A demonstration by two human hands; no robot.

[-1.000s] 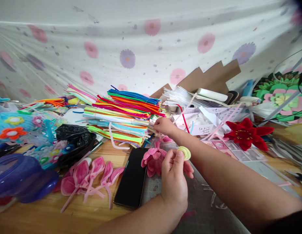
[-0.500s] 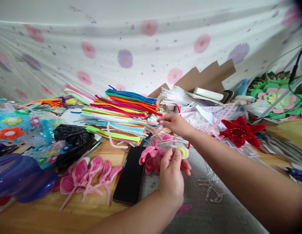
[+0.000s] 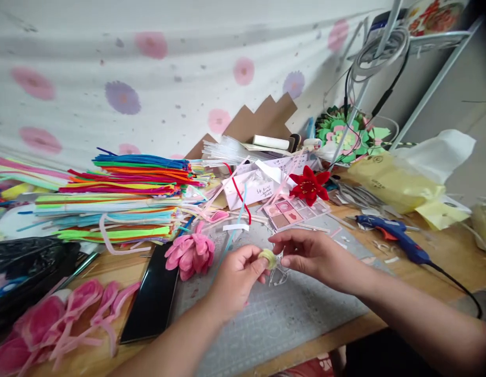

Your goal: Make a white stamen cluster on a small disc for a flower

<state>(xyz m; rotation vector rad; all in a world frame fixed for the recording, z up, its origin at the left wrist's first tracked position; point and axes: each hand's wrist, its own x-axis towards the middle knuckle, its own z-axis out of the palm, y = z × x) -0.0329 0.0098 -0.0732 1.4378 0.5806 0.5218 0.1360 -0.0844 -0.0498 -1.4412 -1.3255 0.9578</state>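
Note:
My left hand (image 3: pixel 237 277) pinches a small pale yellow-green coil of pipe cleaner (image 3: pixel 267 258) between thumb and fingers, above the grey cutting mat (image 3: pixel 243 335). Just to the right of the coil is my right hand (image 3: pixel 316 256), its thumb and fingers apart, with nothing visible in them. White thread scraps (image 3: pixel 279 276) lie behind and below the coil, partly covered by the hands. A pink fuzzy flower (image 3: pixel 191 252) rests at the mat's left side, touching or overlapping the black phone (image 3: pixel 148 301).
Bundled pipe cleaners (image 3: pixel 121 196) are stacked at the back left. Pink petals (image 3: pixel 62 319) lie at the front left. A red flower (image 3: pixel 309 186) sits on a makeup palette (image 3: pixel 294 211). A blue glue gun (image 3: pixel 396 235), its cord trailing, lies to the right.
The view has swung to the right. My right hand has come back from the pipe cleaner stacks to beside the yellow-green coil. My left hand still holds the coil.

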